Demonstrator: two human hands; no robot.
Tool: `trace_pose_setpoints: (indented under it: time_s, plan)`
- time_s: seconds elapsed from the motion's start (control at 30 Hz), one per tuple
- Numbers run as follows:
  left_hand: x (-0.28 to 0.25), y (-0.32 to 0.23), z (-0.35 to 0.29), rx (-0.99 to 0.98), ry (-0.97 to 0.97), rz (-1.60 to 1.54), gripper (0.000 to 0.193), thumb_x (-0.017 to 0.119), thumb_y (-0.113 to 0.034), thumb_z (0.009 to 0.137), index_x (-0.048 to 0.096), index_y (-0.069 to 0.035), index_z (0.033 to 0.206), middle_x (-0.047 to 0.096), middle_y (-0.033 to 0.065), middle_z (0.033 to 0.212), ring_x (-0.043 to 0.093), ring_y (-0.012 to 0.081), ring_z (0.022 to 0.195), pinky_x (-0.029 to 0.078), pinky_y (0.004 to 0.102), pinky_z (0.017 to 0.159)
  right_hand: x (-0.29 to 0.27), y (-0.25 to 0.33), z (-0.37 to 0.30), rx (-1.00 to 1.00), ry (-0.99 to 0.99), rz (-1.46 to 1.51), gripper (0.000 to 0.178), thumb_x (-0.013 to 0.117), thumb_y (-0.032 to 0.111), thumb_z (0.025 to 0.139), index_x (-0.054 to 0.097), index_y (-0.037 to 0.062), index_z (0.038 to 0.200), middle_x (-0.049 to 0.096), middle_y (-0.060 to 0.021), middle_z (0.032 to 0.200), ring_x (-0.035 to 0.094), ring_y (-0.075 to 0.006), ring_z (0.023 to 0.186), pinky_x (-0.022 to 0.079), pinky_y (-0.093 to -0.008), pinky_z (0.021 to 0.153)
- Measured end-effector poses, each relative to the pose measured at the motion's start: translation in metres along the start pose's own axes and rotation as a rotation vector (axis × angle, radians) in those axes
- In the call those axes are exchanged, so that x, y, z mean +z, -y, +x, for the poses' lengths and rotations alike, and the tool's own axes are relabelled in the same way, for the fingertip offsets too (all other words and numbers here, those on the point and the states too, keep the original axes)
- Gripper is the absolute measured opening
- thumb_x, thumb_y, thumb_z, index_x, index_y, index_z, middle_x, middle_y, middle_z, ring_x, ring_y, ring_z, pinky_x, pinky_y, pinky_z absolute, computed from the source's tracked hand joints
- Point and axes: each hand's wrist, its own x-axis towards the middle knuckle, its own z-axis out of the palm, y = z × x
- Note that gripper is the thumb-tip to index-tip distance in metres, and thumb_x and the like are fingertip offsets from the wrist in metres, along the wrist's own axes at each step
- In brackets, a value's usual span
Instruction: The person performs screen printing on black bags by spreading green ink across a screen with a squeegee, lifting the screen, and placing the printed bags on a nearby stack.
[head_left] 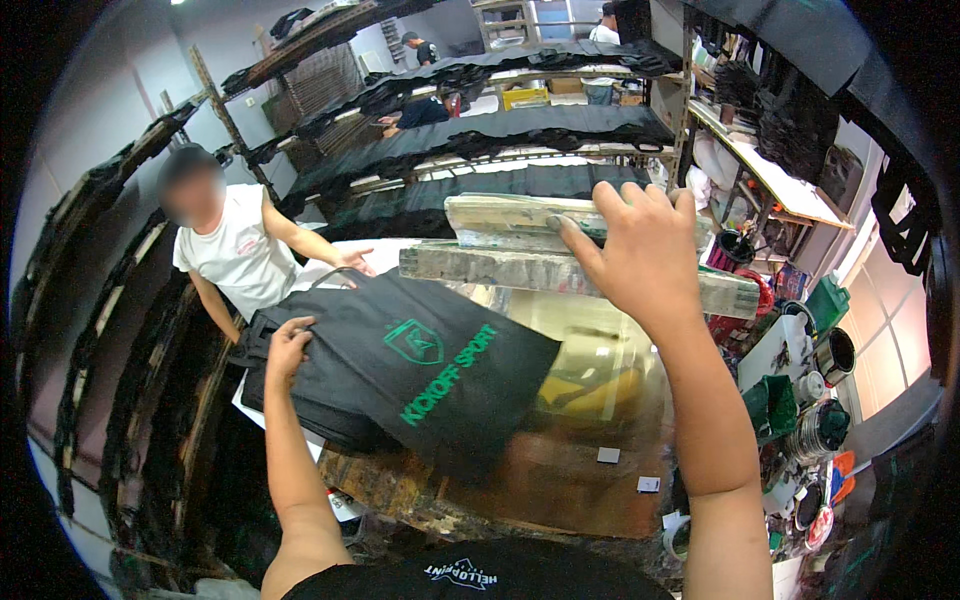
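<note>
Head view: I read this step as unloading the green-printed black tote bag (430, 350), left on the bench (580, 500). My left grip (289, 348) pinches its left edge; my right grip (645, 245) clasps the screen frame (480, 266), perhaps the squeegee (500, 222) too. Next calls for keeping the frame clear of the wet-looking print.

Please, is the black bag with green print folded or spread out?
Spread out: the black bag shows its green print whole, with no fold across it. The left hand pinches it near an edge.
</note>
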Motion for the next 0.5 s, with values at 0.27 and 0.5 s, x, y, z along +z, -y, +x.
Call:
trace_pose_setpoints:
  time_s: [0.27,0.5]
  plan:
    - [-0.041,0.053,-0.033,0.256,-0.808,0.809,0.05,0.069,-0.019,0.096,0.059,-0.002,0.142,0.043,0.0262,0.151,0.047,0.0432,0.135,0.036,0.0521,0.114,-0.004,0.003,0.003,0.022,0.016,-0.017,0.045,0.067,0.052,0.092,0.069,0.0078,0.096,0.069,-0.0108,0.087,0.065,-0.0292,0.091,0.04,-0.0487,0.092]
    - [0.169,-0.06,-0.159,0.768,-0.054,0.361,0.024,0.077,-0.025,0.091,0.075,-0.004,0.103,0.073,0.0136,0.101,0.071,0.0351,0.091,0.058,0.0423,0.081,-0.003,-0.005,0.013,0.003,-0.011,-0.042,0.045,0.069,0.051,0.089,0.069,0.0069,0.1,0.07,-0.013,0.09,0.067,-0.0315,0.093,0.041,-0.0495,0.089]
